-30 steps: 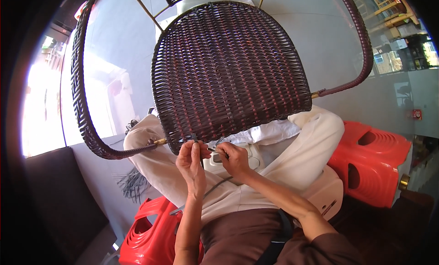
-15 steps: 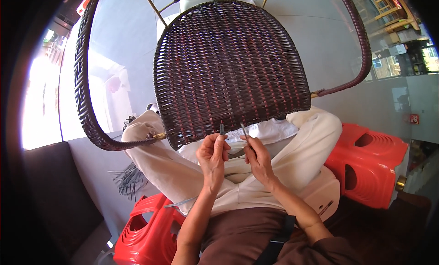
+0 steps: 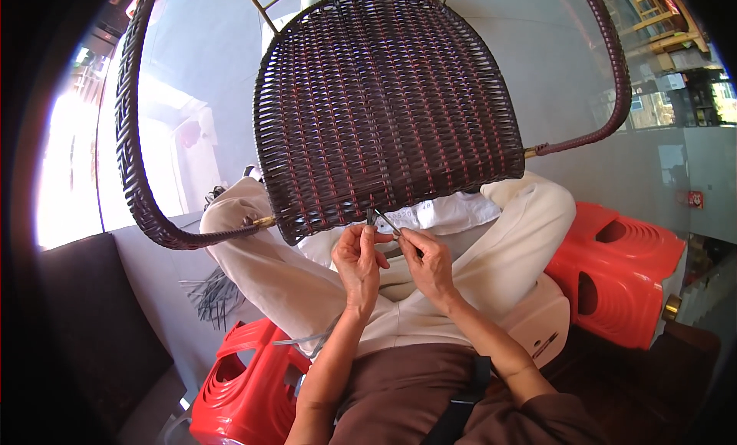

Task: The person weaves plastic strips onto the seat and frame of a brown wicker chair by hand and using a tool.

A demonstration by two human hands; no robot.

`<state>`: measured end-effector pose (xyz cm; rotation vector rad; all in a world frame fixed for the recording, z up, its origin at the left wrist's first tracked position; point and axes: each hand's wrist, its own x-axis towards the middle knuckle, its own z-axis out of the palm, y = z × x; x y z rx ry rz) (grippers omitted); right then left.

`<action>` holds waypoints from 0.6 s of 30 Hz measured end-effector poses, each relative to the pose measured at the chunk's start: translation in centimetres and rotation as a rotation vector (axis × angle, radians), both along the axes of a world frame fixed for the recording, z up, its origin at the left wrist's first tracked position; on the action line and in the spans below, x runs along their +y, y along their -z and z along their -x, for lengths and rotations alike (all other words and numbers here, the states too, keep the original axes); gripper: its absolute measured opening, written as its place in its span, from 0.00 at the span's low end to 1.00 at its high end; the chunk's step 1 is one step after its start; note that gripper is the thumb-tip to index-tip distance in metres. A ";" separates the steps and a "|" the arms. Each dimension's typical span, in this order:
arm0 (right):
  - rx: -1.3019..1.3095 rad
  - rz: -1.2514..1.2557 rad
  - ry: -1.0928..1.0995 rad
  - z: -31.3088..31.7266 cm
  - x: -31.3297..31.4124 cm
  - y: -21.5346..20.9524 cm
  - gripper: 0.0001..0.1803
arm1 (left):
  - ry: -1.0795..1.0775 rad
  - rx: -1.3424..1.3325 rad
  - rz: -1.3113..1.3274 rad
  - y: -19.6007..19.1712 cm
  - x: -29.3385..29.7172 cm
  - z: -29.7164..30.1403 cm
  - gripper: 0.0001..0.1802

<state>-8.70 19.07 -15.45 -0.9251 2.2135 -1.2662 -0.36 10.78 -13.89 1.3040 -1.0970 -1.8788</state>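
Observation:
A dark brown woven chair panel (image 3: 388, 99) with reddish strands stands in front of me, its lower edge just above my hands. My left hand (image 3: 357, 264) is closed, thumb against fingers, pinching a short grey strip (image 3: 371, 216) at that edge. In my right hand (image 3: 427, 267) is a thin pointed metal tool (image 3: 389, 223), possibly an awl. It slants up and left, its tip close to the strip and the weave; whether it goes into the weave I cannot tell.
Woven arms (image 3: 132, 165) curve out on both sides of the panel. Red plastic stools stand at lower left (image 3: 244, 383) and right (image 3: 614, 268). A bundle of grey strips (image 3: 217, 297) lies on the floor by my left leg. White cloth (image 3: 461, 212) lies under the panel's edge.
My right hand has moved slightly left, and the tool has swung from near upright to a leftward slant, its tip now beside the strip. The chair panel appears slightly higher in view.

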 end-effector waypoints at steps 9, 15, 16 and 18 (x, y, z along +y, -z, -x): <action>0.418 -0.305 -0.034 -0.1 -0.6 -2.5 0.15 | -0.006 -0.038 -0.041 0.1 0.0 0.0 0.11; 0.279 -0.217 -0.053 -0.2 -0.4 -1.8 0.14 | 0.013 -0.040 -0.028 0.3 0.1 -0.1 0.11; 0.278 -0.217 -0.054 -0.2 -0.3 -1.5 0.14 | 0.017 -0.041 -0.025 0.3 0.1 -0.1 0.11; 0.234 -0.118 -0.033 -0.2 -0.2 -0.7 0.13 | 0.020 -0.042 -0.022 0.4 0.1 -0.1 0.11</action>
